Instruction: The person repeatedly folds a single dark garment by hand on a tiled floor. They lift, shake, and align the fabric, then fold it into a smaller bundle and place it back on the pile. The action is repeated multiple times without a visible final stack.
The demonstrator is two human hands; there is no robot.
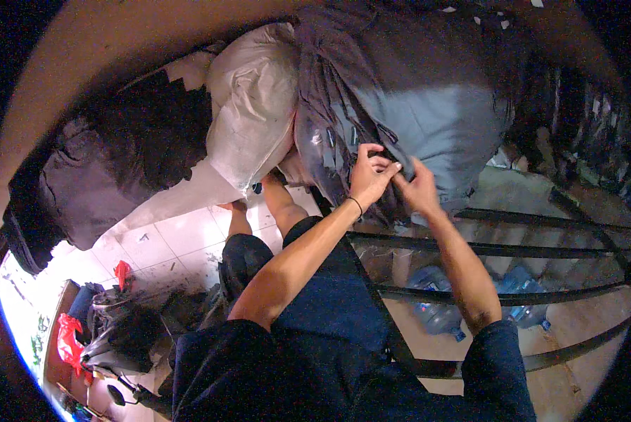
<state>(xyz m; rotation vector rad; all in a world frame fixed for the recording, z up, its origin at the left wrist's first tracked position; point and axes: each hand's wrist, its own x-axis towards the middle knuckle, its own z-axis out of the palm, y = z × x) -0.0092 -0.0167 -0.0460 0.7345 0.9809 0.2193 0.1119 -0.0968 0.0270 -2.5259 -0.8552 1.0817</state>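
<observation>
In front of me a large dark grey cloth bundle (435, 119) lies at the end of a black metal frame. A narrow dark strip of its cloth (368, 126) runs down to my hands. My left hand (371, 174) has its fingers bent around the dark cloth, thumb pointing right. Close beside it, my right hand (417, 188) pinches the same cloth and is slightly blurred. The thumbs nearly meet. What lies beneath the fingers is partly hidden. Shiny clear plastic (322, 144) shows left of the strip.
A stuffed whitish sack (252, 98) and a black bundle (83, 183) are on the left. Black metal bars (491, 251) cross on the right, with two blue water jugs (431, 301) below. Red plastic bag (69, 341) and dark bags (122, 330) lie lower left, on white tiles (164, 243).
</observation>
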